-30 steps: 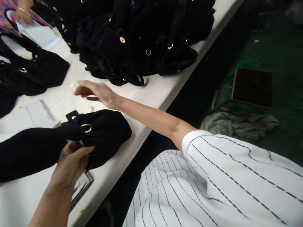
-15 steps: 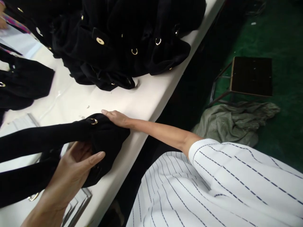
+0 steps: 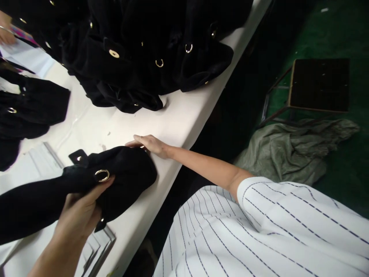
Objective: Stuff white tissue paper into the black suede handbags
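Observation:
A black fabric handbag (image 3: 127,184) with gold rings and a tab with a metal snap lies on its side over the pale table (image 3: 173,119). Near its gold ring, my left hand (image 3: 82,207) is closed around the handbag, thumb on top and fingers partly hidden beneath. My right hand (image 3: 152,145) rests against the bag's far bottom edge, its fingers stretched out and holding nothing. Beyond them is a heap of similar black bags (image 3: 138,46) with gold fittings.
More black bags (image 3: 43,102) lie at the left. Stacks of white sheets (image 3: 43,157) are near the handbag. Another person's hand (image 3: 7,36) shows at the upper left. A dark stool (image 3: 319,84) and a crumpled grey-green sheet (image 3: 282,152) are on the green floor.
The handbag has turned, bringing its snap tab into view. My left hand has gone from spread fingers to gripping it near the ring. My right hand has slid slightly right along the edge.

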A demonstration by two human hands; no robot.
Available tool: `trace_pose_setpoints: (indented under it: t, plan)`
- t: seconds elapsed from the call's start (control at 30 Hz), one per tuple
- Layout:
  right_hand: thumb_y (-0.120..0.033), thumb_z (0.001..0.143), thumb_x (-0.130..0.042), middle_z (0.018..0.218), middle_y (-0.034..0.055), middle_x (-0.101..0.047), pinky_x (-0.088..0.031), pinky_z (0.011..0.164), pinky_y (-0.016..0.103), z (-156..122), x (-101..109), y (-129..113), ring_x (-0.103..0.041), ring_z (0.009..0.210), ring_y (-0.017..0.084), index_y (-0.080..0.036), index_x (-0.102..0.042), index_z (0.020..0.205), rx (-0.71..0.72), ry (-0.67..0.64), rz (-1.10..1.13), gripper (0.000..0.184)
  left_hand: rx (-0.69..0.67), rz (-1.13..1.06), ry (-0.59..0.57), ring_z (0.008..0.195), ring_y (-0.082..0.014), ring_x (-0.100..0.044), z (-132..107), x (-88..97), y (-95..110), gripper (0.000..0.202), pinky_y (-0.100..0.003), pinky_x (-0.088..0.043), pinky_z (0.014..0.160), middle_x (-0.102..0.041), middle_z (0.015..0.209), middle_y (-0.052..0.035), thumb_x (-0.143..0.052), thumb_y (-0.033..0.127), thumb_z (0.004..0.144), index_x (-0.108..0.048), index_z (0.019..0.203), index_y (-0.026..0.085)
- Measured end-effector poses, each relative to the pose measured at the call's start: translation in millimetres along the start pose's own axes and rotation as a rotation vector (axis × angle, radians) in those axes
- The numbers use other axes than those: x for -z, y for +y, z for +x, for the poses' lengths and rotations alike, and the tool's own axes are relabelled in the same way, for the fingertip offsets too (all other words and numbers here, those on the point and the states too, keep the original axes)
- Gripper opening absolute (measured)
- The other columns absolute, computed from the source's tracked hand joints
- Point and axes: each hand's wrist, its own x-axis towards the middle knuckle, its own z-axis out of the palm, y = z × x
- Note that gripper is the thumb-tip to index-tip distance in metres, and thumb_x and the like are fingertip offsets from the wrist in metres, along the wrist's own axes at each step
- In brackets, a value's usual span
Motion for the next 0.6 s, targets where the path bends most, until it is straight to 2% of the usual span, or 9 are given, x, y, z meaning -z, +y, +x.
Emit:
trace_pose_setpoints:
  t: [0.07,0.13,0.27,0.33,0.43,0.53,0.6]
  plan:
    - [-0.035,0.1,-0.042,0.095,0.0039,-0.076,-0.046,0.093,0.029,1,6,0,-0.067,0.101,0.019,-0.02,-0.078,0.078,0.003,-0.045,0.109,0.045,0.016,-0.007,0.009,0.107,-0.0178,-0.069,-5,4.8,-4,0.048,-0.017,-0.056,0.09,-0.076,0.106,0.0035,-0.091,0.019,0.054,-0.074,0.099,0.025]
    - [-0.035,0.097,-0.049,0.089,0.0033,-0.076,-0.047,0.093,0.03,1,6,1,-0.067,0.098,0.019,-0.02,-0.078,0.077,0.004,-0.035,0.104,0.038,0.018,-0.027,0.032,0.109,-0.0172,-0.067,-9,7.2,-9,0.05,-0.015,-0.055,0.091,-0.077,0.102,0.0055,-0.09,0.014,0.052,-0.074,0.098,0.027]
    - [-0.037,0.094,-0.056,0.081,0.0016,-0.074,-0.047,0.09,0.028,0,2,3,-0.066,0.096,0.02,-0.019,-0.078,0.076,-0.065,0.022,0.032,0.033,-0.01,-0.117,-0.055,0.114,-0.0224,-0.065,-12,3.8,-16,0.056,-0.026,-0.056,0.098,-0.076,0.1,0.0053,-0.087,0.007,0.052,-0.074,0.102,0.03]
    - [-0.041,0.092,-0.057,0.074,0.002,-0.071,-0.049,0.083,0.027,-1,1,2,-0.067,0.085,0.019,-0.017,-0.074,0.069,-0.118,0.018,0.052,0.038,0.01,-0.159,-0.132,0.115,-0.0255,-0.065,-10,-1.0,-18,0.061,-0.032,-0.057,0.098,-0.076,0.101,0.0037,-0.086,0.005,0.05,-0.073,0.104,0.031]
    - [-0.05,0.088,-0.06,0.066,0.0031,-0.068,-0.05,0.073,0.028,-5,2,-2,-0.064,0.07,0.018,-0.014,-0.07,0.066,-0.167,0.013,0.074,0.044,0.014,-0.15,-0.202,0.11,-0.027,-0.067,-14,-8.7,-20,0.059,-0.035,-0.059,0.092,-0.076,0.095,0.0009,-0.087,0.008,0.048,-0.073,0.102,0.029]
    - [-0.053,0.09,-0.056,0.075,0.0055,-0.071,-0.05,0.079,0.03,-10,3,-4,-0.065,0.076,0.019,-0.012,-0.074,0.077,-0.099,-0.014,0.087,0.047,-0.039,0.06,-0.154,0.09,-0.029,-0.071,-28,-13.0,-19,0.038,-0.035,-0.061,0.076,-0.072,0.075,-0.0023,-0.088,0.023,0.054,-0.074,0.089,0.022]
    - [-0.055,0.093,-0.051,0.084,0.0063,-0.074,-0.049,0.088,0.031,-13,6,-5,-0.067,0.085,0.02,-0.012,-0.076,0.087,-0.018,-0.033,0.085,0.051,-0.099,0.271,-0.134,0.083,-0.0304,-0.071,-41,-11.2,-20,0.031,-0.037,-0.06,0.073,-0.068,0.065,-0.0035,-0.086,0.036,0.06,-0.072,0.081,0.018]
